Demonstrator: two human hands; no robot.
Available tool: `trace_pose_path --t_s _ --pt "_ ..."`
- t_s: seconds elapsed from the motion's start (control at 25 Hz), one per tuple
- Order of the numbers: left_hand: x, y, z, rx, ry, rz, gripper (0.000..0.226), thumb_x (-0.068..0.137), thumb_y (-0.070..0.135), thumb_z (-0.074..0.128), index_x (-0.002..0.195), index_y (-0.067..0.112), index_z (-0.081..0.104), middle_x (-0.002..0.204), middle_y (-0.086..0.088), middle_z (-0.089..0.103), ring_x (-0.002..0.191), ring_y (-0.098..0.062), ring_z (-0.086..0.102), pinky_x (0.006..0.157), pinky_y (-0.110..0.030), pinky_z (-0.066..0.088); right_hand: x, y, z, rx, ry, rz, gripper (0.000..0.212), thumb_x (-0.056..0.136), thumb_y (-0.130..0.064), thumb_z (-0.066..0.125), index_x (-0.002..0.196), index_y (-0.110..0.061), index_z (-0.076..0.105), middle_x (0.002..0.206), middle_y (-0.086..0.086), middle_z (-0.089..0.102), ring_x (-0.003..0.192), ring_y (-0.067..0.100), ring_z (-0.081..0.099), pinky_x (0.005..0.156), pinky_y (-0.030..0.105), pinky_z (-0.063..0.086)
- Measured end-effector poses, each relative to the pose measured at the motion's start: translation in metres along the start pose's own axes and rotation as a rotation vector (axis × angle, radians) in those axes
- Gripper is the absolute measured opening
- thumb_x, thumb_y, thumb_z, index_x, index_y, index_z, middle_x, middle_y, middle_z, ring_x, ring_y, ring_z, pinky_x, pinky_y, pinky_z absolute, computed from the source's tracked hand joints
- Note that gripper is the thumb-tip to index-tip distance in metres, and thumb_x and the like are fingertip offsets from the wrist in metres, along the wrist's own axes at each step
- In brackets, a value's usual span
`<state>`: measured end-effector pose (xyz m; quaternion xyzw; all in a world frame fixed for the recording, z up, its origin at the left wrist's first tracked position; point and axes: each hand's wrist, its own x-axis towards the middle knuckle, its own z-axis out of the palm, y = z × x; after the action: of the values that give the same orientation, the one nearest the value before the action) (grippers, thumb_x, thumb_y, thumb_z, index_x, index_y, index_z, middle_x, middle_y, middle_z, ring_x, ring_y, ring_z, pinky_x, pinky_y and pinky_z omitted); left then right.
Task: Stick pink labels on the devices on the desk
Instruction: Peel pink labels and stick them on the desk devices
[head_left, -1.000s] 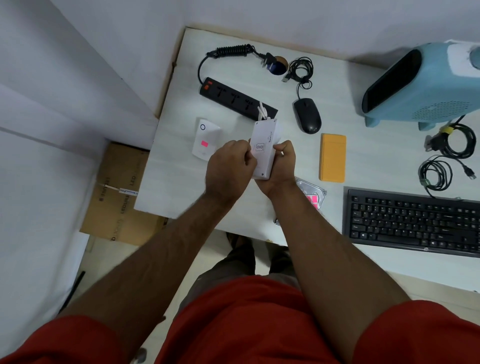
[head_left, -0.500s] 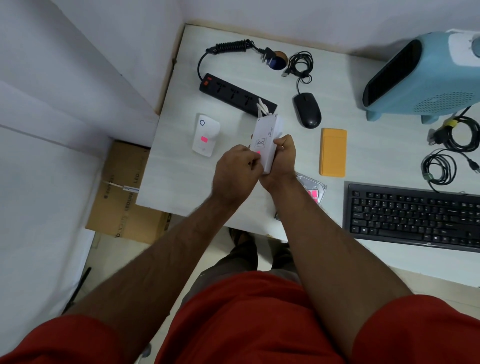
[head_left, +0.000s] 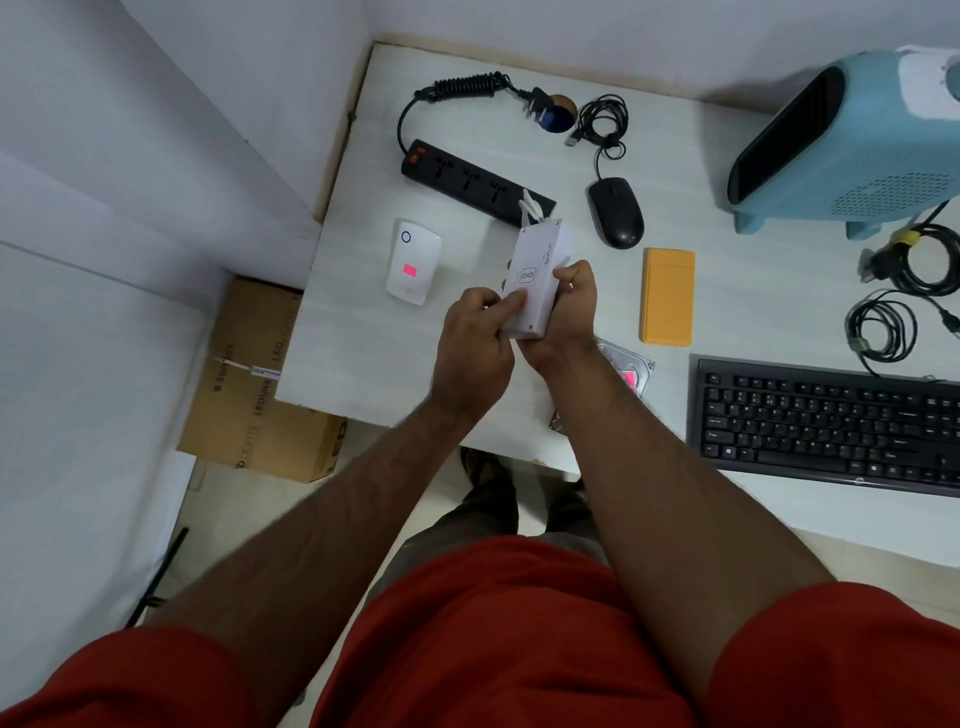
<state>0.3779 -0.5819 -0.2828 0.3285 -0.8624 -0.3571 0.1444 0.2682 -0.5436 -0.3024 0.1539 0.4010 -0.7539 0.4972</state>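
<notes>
While my right hand clamps the white adapter box above the desk, my left hand presses a pink label onto its face.

Held clear of the desktop, the box lies with its near end in my right palm and its white cord loop pointing away from me. My left fingertips are bunched together on the label, which is mostly hidden beneath them. I judge the casing rigid, light and smooth, so slippery; gripping its long edges leaves the flat face free. Left of my left hand, the white plug-in device already carries its label. Beyond my right hand, the black mouse, yellow case and power strip show none.
</notes>
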Motion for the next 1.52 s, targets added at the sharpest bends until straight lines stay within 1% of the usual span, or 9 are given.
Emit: trace_pose_path --t_s 0.16,0.36,0.56,0.8,0.92,1.08,1.16,1.32,1.52 --pt "-0.01 0.002 0.002 -0.003 -0.019 0.001 0.057 0.088 0.022 0.024 0.128 0.007 0.062 0.105 -0.017 0.06 0.096 -0.03 0.057 0.081 -0.035 0.053 -0.001 0.004 -0.006 -0.046 0.041 -0.047 0.063 0.084 -0.032 0.033 0.142 -0.012 0.043 0.117 0.015 0.048 0.094 0.027 0.05 0.073 0.035 0.048" --pt "-0.016 -0.006 0.004 -0.048 0.053 -0.04 0.04 0.086 0.001 0.04 0.111 0.002 0.072 0.103 -0.016 0.071 0.095 -0.027 0.067 0.084 -0.033 0.057 -0.002 0.012 -0.01 -0.082 0.074 -0.035 0.081 0.07 -0.037 0.041 0.147 -0.013 0.037 0.119 0.014 0.048 0.095 0.028 0.048 0.072 0.034 0.047" --pt "-0.021 -0.017 0.01 -0.169 0.053 -0.2 0.034 0.086 -0.004 0.044 0.104 0.0 0.072 0.106 -0.015 0.072 0.1 -0.025 0.066 0.084 -0.001 0.04 -0.002 0.025 -0.016 -0.129 0.109 -0.042 0.07 0.07 -0.035 0.042 0.136 -0.012 0.044 0.108 0.011 0.049 0.089 0.026 0.048 0.069 0.033 0.046" --pt "-0.007 -0.022 0.006 -0.397 0.023 -0.434 0.026 0.09 0.012 0.055 0.11 0.007 0.069 0.106 -0.004 0.07 0.094 -0.012 0.063 0.081 -0.016 0.05 -0.001 0.035 -0.026 -0.514 0.223 -0.123 0.045 0.081 -0.024 0.059 0.125 -0.018 0.056 0.104 0.007 0.06 0.093 0.024 0.059 0.07 0.033 0.053" --pt "0.003 -0.041 0.01 -0.452 -0.121 -0.501 0.034 0.084 0.017 0.058 0.115 0.009 0.068 0.108 -0.005 0.07 0.097 -0.017 0.066 0.089 -0.031 0.055 0.001 0.047 -0.035 -0.818 0.287 -0.199 0.068 0.075 -0.021 0.077 0.138 -0.025 0.051 0.119 0.006 0.067 0.104 0.024 0.066 0.08 0.038 0.059" --pt "0.001 -0.065 0.016 -0.388 -0.308 -0.565 0.047 0.081 0.011 0.051 0.127 0.009 0.062 0.12 -0.012 0.068 0.105 -0.027 0.067 0.093 -0.043 0.055 0.004 0.059 -0.039 -1.002 0.362 -0.213 0.051 0.082 -0.015 0.075 0.13 -0.019 0.059 0.109 0.001 0.069 0.091 0.017 0.068 0.071 0.029 0.059" --pt "-0.001 -0.071 0.02 -0.403 -0.315 -0.606 0.048 0.085 0.0 0.05 0.132 0.006 0.055 0.124 -0.014 0.064 0.107 -0.029 0.065 0.091 -0.044 0.056 0.007 0.062 -0.04 -1.07 0.369 -0.21 0.042 0.087 -0.003 0.063 0.128 -0.013 0.062 0.105 0.004 0.069 0.084 0.017 0.068 0.062 0.025 0.057" --pt "0.0 -0.077 0.025 -0.41 -0.268 -0.603 0.039 0.09 0.001 0.051 0.128 0.004 0.052 0.12 -0.013 0.064 0.1 -0.027 0.066 0.076 -0.031 0.06 0.011 0.061 -0.039 -1.195 0.418 -0.162 0.04 0.085 -0.005 0.053 0.121 -0.018 0.067 0.11 0.008 0.074 0.093 0.029 0.072 0.075 0.044 0.062" --pt "-0.008 -0.064 0.024 -0.097 -0.171 -0.422 0.026 0.088 0.012 0.057 0.111 0.004 0.064 0.108 -0.013 0.071 0.092 -0.026 0.07 0.072 -0.025 0.054 -0.008 0.053 -0.038 -1.168 0.473 -0.146 0.045 0.09 -0.018 0.061 0.134 -0.016 0.059 0.122 0.004 0.068 0.102 0.023 0.067 0.084 0.036 0.058"
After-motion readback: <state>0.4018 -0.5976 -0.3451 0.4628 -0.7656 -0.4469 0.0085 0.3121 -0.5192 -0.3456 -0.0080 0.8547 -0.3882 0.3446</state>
